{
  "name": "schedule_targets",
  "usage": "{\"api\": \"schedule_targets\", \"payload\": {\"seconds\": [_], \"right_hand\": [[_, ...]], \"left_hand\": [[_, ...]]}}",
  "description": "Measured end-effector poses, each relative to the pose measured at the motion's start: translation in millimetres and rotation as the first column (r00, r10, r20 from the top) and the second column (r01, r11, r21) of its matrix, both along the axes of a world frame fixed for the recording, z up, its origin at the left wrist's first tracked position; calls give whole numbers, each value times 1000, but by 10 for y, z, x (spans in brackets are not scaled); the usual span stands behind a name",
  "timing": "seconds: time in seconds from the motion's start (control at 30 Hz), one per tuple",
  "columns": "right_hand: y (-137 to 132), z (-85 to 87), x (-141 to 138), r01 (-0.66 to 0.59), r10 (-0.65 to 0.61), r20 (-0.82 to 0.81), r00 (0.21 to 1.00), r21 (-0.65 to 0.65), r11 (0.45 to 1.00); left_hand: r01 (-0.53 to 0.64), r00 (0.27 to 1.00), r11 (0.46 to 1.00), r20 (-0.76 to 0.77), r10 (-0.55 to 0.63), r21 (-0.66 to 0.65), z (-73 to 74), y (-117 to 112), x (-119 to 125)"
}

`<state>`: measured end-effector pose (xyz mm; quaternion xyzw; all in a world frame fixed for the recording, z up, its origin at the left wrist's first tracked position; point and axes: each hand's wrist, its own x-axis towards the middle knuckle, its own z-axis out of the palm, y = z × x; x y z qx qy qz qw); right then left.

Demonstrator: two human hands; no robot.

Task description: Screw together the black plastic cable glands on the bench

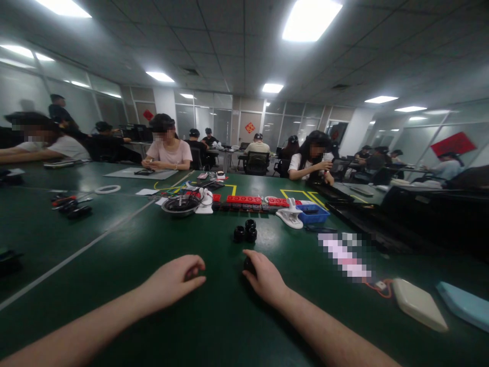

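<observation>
My right hand [265, 278] curls round a small black rounded piece [249, 264] at the table top; the fingers hide much of it. Just beyond stand three shiny black rounded pieces [239, 234], grouped close together. To the left, my left hand [178, 275] hovers low over the green table with its fingers bent and the thumb apart from them. Nothing shows in its grasp. A wide gap separates the two hands.
Farther back are a row of red blocks [244, 200], a round metal dish [179, 205], a white clamp [291, 214] and a blue bin [314, 213]. Tools [72, 204] lie left. A cream case [418, 303] and black trays [367, 229] sit right. People work across the table.
</observation>
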<state>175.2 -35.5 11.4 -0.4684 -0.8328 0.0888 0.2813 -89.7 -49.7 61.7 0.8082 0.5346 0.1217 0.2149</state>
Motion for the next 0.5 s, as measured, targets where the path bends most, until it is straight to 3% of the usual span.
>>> {"api": "schedule_targets", "payload": {"seconds": [0.13,0.23,0.33,0.4,0.5], "right_hand": [[25,40,28,31,-30,-21,999,36,999],[-29,305,235,109,-111,6,994,119,987],[-186,605,814,366,-365,-33,930,117,923],[-358,670,1422,630,-628,-62,775,-1,777],[-646,465,2457,917,-924,30,381,-141,373]], "left_hand": [[83,987,985,124,-102,151,-353,427,725],[113,981,980,139,-136,163,-555,594,925],[176,972,982,144,-183,63,-597,662,960],[224,962,974,151,-228,42,-579,682,966],[294,937,952,171,-304,81,-555,706,1001]]}}
